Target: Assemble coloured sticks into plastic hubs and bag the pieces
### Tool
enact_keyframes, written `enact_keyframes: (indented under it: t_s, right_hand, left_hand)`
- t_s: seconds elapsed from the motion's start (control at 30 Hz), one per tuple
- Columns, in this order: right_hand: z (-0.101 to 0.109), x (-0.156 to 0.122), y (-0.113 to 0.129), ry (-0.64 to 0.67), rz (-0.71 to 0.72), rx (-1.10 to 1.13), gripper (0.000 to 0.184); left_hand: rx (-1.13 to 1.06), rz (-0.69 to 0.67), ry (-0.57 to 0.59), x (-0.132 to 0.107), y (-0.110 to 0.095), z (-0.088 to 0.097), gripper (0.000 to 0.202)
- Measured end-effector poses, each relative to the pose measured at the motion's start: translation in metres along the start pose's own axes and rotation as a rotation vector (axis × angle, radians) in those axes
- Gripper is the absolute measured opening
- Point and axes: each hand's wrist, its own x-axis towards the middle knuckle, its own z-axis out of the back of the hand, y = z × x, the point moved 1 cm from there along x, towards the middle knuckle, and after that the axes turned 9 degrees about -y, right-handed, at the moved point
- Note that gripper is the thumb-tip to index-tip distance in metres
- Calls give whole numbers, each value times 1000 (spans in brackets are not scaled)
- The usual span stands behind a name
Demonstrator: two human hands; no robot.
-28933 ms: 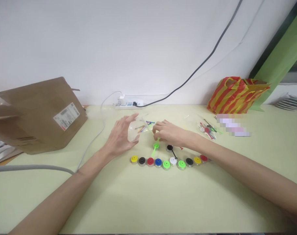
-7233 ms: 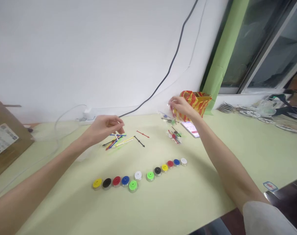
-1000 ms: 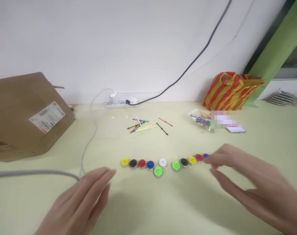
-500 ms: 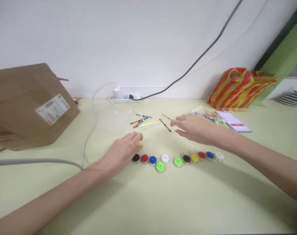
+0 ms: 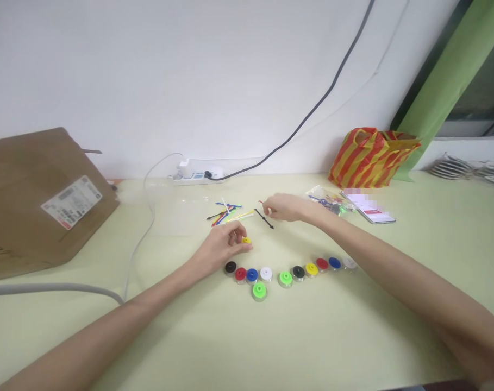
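Observation:
My left hand (image 5: 219,243) pinches a small yellow disc (image 5: 246,240) between thumb and fingers, held above the table. Beyond it, my right hand (image 5: 286,207) has its fingers closed at the near end of a thin red arrow (image 5: 260,202); most of that arrow is hidden. A black arrow (image 5: 264,219) lies just left of the right hand. Several coloured arrows (image 5: 227,212) are heaped farther left. In front of both hands runs a row of round pieces with clear bases, including a black disc (image 5: 230,267), a white disc (image 5: 266,273) and a green disc (image 5: 259,291) set nearer me.
A cardboard box (image 5: 22,201) stands at left, near a grey cable (image 5: 59,289). A power strip (image 5: 198,177) lies by the wall. At back right are a striped bag (image 5: 371,157), a phone (image 5: 371,209) and a clear bag of pieces (image 5: 326,200).
My left hand has lifted the yellow disc up and to the right, bringing it into view. My right hand's fingers have closed in over the red arrow. The camera view has shifted.

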Motion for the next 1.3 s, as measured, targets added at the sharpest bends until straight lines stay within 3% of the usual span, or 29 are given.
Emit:
enact_keyframes:
  t_s: [0.17, 0.33, 0.47, 0.63, 0.8, 0.97, 1.13, 1.3]
  right_hand:
    - [-3, 5, -12, -83, 24, 36, 35]
    - [-1, 5, -23, -165, -6, 68, 31]
    - [-7, 7, -13, -220, 86, 142, 41]
    - [-26, 10, 8, -171, 317, 290, 48]
    - [-40, 12, 13, -154, 353, 414, 52]
    - [-35, 11, 13, -163, 333, 354, 56]
    - [-26, 13, 13, -226, 281, 176, 50]
    - [-25, 15, 10, -246, 182, 49, 22]
  left_hand:
    - [-84, -52, 103, -5, -1, 11, 28]
    - [-13, -91, 104, -7, 0, 14, 28]
    - [181, -221, -3, -8, 5, 13, 27]
    - [330, -473, 21, -8, 10, 12, 33]
    - [340, -574, -29, -10, 10, 13, 39]
    - [365, -598, -17, -12, 9, 13, 41]
    - [365, -618, -26, -11, 12, 13, 43]
    - [337, -654, -53, -10, 15, 11, 50]
